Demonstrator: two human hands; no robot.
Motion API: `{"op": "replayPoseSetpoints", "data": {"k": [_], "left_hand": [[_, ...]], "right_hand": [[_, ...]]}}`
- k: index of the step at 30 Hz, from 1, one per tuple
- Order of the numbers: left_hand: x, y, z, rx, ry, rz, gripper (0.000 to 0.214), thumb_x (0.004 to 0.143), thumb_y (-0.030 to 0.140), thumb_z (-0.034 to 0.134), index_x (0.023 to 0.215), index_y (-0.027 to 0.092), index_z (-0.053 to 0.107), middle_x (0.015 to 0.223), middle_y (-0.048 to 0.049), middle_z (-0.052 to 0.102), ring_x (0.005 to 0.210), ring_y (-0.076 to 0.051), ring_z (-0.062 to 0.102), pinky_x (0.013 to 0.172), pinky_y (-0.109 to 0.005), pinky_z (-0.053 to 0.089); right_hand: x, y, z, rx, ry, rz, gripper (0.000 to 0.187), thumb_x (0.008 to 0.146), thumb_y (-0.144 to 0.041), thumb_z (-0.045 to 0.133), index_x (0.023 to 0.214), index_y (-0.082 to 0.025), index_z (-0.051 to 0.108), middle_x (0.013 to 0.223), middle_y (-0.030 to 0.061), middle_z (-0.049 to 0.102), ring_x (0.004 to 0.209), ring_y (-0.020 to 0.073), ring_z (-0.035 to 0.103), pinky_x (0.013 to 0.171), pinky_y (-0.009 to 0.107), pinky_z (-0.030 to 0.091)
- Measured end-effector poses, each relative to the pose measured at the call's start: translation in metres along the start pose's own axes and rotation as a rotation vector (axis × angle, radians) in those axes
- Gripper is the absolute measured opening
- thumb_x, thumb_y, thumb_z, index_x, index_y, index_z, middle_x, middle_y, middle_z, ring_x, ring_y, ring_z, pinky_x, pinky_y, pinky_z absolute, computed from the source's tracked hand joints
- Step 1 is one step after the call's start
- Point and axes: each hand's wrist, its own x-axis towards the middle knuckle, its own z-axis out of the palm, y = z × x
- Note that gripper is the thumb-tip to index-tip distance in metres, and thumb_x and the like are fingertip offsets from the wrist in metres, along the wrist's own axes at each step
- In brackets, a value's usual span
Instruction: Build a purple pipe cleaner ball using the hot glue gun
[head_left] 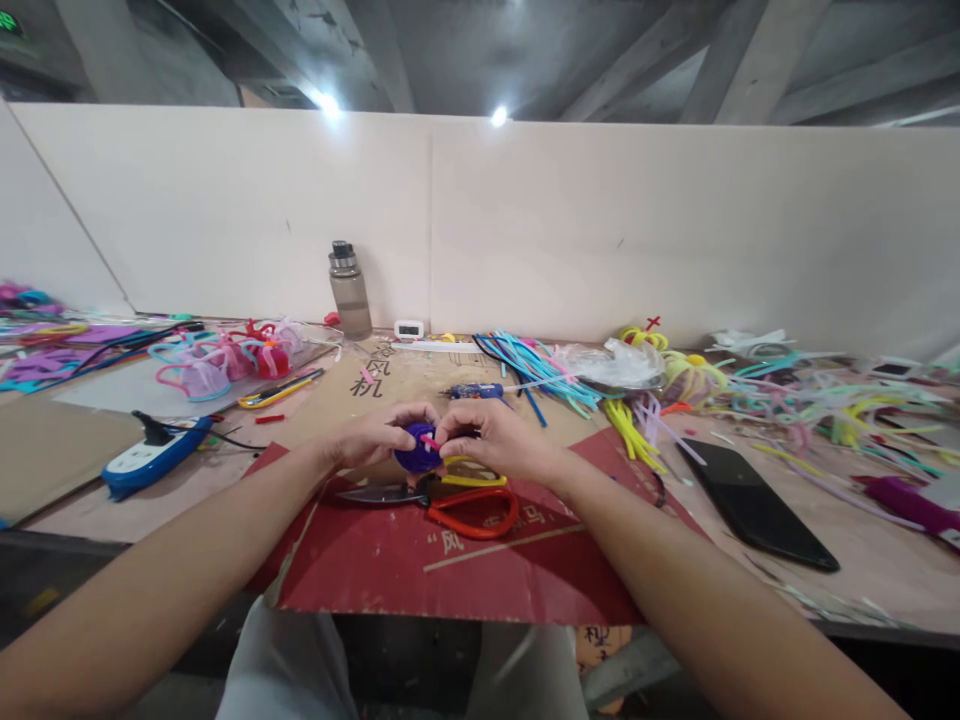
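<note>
My left hand [379, 436] and my right hand [491, 436] meet over the red cardboard [465, 560] at the table's middle. Both are closed around a small purple pipe-cleaner piece [416, 455]. A short pink bit [430, 440] sticks out of it, pinched by the fingertips of my right hand. Scissors with red-orange and yellow handles [469, 500] lie on the cardboard just below my hands, blades pointing left.
A black phone [754, 505] lies to the right. Piles of coloured pipe cleaners [795, 400] cover the right side. A glue gun [476, 391], a bottle [349, 290], a blue power strip [154, 455] and pink pipe-cleaner shapes [225, 362] sit behind and left.
</note>
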Motion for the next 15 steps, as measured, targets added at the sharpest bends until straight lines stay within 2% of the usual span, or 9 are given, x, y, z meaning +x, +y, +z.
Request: {"op": "replayPoseSetpoints", "data": {"k": [15], "left_hand": [[-0.0004,-0.0019,-0.0034,0.007,0.002,0.012,0.034,0.07,0.022,0.069,0.101,0.013,0.056,0.091,-0.0082,0.065,0.084,-0.025,0.067,0.057,-0.03,0.058]], "right_hand": [[0.0006,-0.001,0.0,-0.024,0.005,-0.014,0.002,0.08,-0.017,0.067,0.078,-0.017,0.066,0.074,-0.0007,0.067,0.07,0.0115,0.059,0.067,0.023,0.042]]}}
